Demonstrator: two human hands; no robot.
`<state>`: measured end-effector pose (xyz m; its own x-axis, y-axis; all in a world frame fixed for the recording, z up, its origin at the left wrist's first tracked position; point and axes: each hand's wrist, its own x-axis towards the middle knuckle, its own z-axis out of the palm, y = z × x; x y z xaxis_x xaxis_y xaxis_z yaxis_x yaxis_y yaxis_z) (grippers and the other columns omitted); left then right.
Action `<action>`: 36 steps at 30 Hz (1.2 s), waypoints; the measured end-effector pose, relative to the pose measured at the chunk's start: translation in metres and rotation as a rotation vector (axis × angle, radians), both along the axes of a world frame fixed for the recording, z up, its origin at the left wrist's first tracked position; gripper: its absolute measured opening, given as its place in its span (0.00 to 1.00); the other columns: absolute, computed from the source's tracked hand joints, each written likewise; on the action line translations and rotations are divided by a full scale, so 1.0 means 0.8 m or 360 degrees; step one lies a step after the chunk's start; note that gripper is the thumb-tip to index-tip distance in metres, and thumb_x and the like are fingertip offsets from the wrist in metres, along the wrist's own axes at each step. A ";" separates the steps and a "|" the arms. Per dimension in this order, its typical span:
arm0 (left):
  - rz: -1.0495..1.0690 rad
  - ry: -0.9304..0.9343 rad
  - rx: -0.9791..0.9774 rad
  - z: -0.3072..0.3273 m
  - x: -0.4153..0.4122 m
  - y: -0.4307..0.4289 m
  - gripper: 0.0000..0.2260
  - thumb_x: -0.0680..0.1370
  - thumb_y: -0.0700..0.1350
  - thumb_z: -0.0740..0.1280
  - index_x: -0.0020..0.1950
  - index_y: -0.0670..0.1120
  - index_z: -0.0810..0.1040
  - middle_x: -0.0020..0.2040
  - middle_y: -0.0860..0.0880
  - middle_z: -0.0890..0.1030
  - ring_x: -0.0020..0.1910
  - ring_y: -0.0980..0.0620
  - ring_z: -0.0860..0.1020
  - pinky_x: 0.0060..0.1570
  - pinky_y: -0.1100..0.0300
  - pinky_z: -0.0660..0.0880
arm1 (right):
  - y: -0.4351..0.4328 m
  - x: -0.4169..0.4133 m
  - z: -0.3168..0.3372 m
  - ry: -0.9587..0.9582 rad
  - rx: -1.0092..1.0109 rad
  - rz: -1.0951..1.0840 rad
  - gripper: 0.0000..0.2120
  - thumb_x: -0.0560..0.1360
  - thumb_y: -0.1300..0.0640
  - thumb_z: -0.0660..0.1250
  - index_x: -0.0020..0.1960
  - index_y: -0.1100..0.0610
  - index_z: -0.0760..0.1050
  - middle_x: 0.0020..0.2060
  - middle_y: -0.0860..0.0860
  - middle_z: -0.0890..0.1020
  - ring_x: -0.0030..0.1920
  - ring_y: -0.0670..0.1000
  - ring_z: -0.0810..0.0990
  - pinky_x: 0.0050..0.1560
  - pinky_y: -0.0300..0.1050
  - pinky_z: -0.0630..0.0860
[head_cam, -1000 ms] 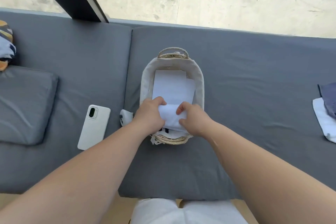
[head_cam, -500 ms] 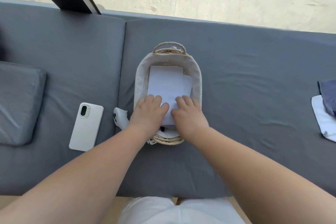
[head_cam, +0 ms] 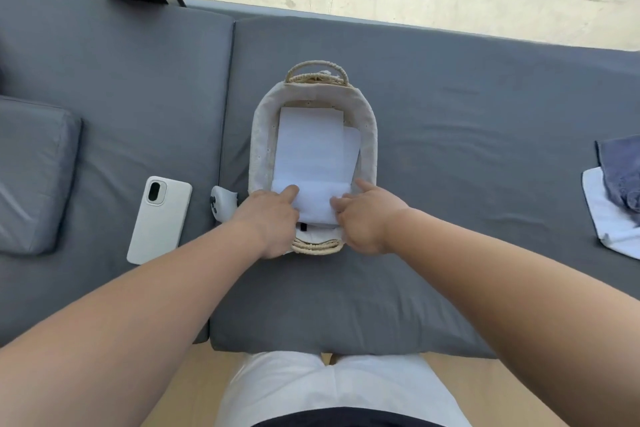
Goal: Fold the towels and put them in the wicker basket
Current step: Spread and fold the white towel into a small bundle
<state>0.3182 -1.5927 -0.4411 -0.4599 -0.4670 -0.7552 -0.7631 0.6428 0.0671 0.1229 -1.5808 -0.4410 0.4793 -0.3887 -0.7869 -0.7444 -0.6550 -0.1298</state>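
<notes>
Both hands press a folded white towel [head_cam: 317, 201] into the near end of the wicker basket [head_cam: 367, 135]: the left hand [head_cam: 268, 218] and right hand [head_cam: 363, 217] each pinch one end, fingers curled. Pressing it flat and square should keep the stack tidy. Its long axis runs crosswise to the basket's length, overlapping a towel already laid lengthwise.

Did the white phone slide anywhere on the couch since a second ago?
No. The white phone lies beside the wicker basket, just left of the seam between the cushions, as before. Only the head camera shifted.
</notes>
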 end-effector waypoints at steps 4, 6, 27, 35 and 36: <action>-0.0036 -0.0167 0.0142 -0.013 -0.007 -0.003 0.26 0.83 0.58 0.45 0.76 0.51 0.66 0.80 0.43 0.50 0.71 0.44 0.68 0.69 0.47 0.64 | -0.002 0.014 -0.006 0.0203 0.0188 -0.0080 0.31 0.81 0.44 0.40 0.79 0.56 0.61 0.80 0.54 0.57 0.79 0.53 0.58 0.79 0.59 0.42; -0.0064 -0.0215 0.0185 -0.016 -0.009 -0.005 0.27 0.83 0.58 0.44 0.79 0.51 0.61 0.81 0.44 0.44 0.75 0.44 0.63 0.71 0.47 0.60 | -0.003 0.019 -0.008 0.0271 0.0241 -0.0104 0.32 0.81 0.43 0.39 0.81 0.56 0.53 0.82 0.54 0.50 0.81 0.53 0.51 0.78 0.60 0.38; 0.0106 -0.0108 0.0216 0.000 -0.012 0.001 0.25 0.84 0.56 0.46 0.76 0.49 0.66 0.81 0.42 0.47 0.73 0.43 0.63 0.72 0.47 0.60 | 0.007 0.018 0.005 0.0057 0.0070 -0.0240 0.21 0.81 0.52 0.51 0.69 0.54 0.73 0.68 0.53 0.70 0.68 0.54 0.69 0.72 0.52 0.60; 0.0225 0.0009 0.0186 0.036 -0.007 0.025 0.24 0.84 0.56 0.45 0.76 0.48 0.64 0.82 0.43 0.48 0.74 0.41 0.65 0.72 0.46 0.60 | 0.028 0.012 0.036 -0.0018 -0.0106 -0.0428 0.19 0.81 0.50 0.51 0.64 0.53 0.75 0.66 0.53 0.71 0.70 0.55 0.65 0.73 0.55 0.58; 0.0256 0.0032 0.0169 0.040 -0.005 0.027 0.24 0.84 0.56 0.46 0.76 0.48 0.65 0.82 0.43 0.49 0.73 0.40 0.65 0.71 0.45 0.61 | 0.031 0.012 0.044 -0.0029 -0.0133 -0.0485 0.19 0.82 0.50 0.50 0.65 0.54 0.73 0.68 0.53 0.70 0.72 0.56 0.64 0.74 0.56 0.57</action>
<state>0.3143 -1.5714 -0.4088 -0.4012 -0.4541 -0.7955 -0.8532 0.5012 0.1442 0.1324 -1.5557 -0.4062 0.3445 -0.5793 -0.7387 -0.9060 -0.4113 -0.1001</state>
